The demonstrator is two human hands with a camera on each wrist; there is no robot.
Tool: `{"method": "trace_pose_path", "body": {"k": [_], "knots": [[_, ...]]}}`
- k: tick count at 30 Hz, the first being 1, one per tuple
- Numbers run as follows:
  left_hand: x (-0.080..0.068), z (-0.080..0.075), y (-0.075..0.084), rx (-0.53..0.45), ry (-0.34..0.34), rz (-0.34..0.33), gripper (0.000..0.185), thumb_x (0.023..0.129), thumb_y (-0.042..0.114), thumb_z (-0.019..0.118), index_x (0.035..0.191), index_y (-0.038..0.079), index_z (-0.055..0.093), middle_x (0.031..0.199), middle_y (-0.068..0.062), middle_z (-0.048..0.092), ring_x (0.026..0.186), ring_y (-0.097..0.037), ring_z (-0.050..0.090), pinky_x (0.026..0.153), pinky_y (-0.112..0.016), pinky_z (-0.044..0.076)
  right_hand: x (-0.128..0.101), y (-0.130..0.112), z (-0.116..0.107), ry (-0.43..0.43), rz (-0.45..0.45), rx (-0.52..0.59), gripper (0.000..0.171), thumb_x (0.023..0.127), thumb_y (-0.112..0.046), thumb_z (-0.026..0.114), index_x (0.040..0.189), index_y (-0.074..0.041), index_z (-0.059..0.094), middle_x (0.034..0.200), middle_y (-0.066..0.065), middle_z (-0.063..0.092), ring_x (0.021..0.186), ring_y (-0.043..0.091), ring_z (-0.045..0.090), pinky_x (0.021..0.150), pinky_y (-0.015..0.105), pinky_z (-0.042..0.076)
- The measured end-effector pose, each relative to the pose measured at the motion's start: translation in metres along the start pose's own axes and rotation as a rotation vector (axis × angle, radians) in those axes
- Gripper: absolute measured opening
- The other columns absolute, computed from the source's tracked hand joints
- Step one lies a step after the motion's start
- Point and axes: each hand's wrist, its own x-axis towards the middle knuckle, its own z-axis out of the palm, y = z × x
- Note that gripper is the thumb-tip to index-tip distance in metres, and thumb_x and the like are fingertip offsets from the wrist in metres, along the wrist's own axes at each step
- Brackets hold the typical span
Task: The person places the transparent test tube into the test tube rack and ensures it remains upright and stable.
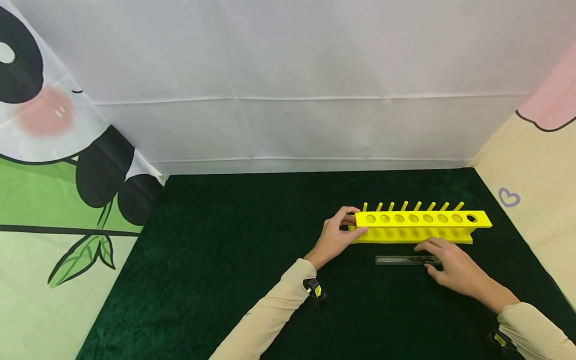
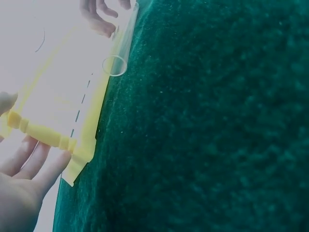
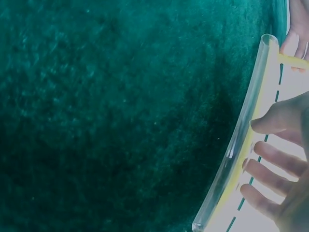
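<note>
A yellow test tube rack [image 1: 423, 219], with a row of round holes and several pegs along its back, stands on the right of the table. My left hand [image 1: 335, 235] grips its left end, thumb at the front and fingers behind. In the left wrist view, fingers [image 2: 53, 164] lie against the rack's end post [image 2: 41, 134]. A clear glass test tube [image 1: 396, 260] lies sideways in front of the rack. Over its right part is my right hand [image 1: 456, 265], thumb and fingers spread apart. The right wrist view shows the test tube [image 3: 236, 140] beyond those fingertips, seemingly not held.
Dark green cloth [image 1: 234, 260] covers the table. A white sheet [image 1: 288, 130] hangs behind it, with printed sheets at the left and right sides. The rack's right end lies near the table's right edge.
</note>
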Motion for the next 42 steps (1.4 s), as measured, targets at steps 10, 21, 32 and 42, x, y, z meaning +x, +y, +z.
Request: {"method": "trace_pose_path", "body": {"k": [10, 21, 32, 42], "knots": [[-0.003, -0.004, 0.015, -0.014, 0.010, -0.033, 0.041, 0.088, 0.017, 0.069, 0.124, 0.014, 0.052, 0.115, -0.008, 0.062, 0.102, -0.016, 0.059, 0.085, -0.037, 0.053, 0.004, 0.000, 0.004, -0.088, 0.026, 0.021, 0.037, 0.070, 0.001, 0.073, 0.104, -0.010, 0.065, 0.100, 0.001, 0.063, 0.086, 0.016, 0.058, 0.075, 0.043, 0.052], [0.001, -0.001, 0.006, -0.002, -0.003, -0.022, 0.043, 0.087, 0.025, 0.070, 0.125, 0.017, 0.052, 0.115, 0.000, 0.061, 0.100, -0.007, 0.058, 0.084, -0.032, 0.053, 0.006, 0.003, 0.005, -0.138, 0.048, 0.025, 0.034, 0.069, 0.001, 0.073, 0.100, -0.013, 0.065, 0.098, -0.002, 0.063, 0.084, 0.013, 0.057, 0.073, 0.040, 0.052], [0.007, -0.001, -0.001, -0.029, 0.010, -0.004, 0.045, 0.087, 0.023, 0.070, 0.126, 0.010, 0.051, 0.118, 0.002, 0.058, 0.102, -0.006, 0.057, 0.090, -0.037, 0.051, 0.011, 0.009, 0.002, -0.136, 0.028, 0.025, 0.033, 0.068, 0.000, 0.074, 0.097, -0.015, 0.065, 0.095, -0.003, 0.061, 0.080, 0.010, 0.054, 0.068, 0.036, 0.051], [0.015, 0.002, -0.007, -0.028, 0.026, -0.007, 0.043, 0.087, 0.024, 0.070, 0.125, 0.014, 0.052, 0.117, 0.002, 0.059, 0.101, -0.006, 0.058, 0.087, -0.036, 0.052, 0.015, 0.022, -0.002, -0.061, -0.022, 0.037, 0.037, 0.065, 0.001, 0.077, 0.097, -0.014, 0.065, 0.094, -0.005, 0.060, 0.082, 0.012, 0.057, 0.069, 0.038, 0.053]]}}
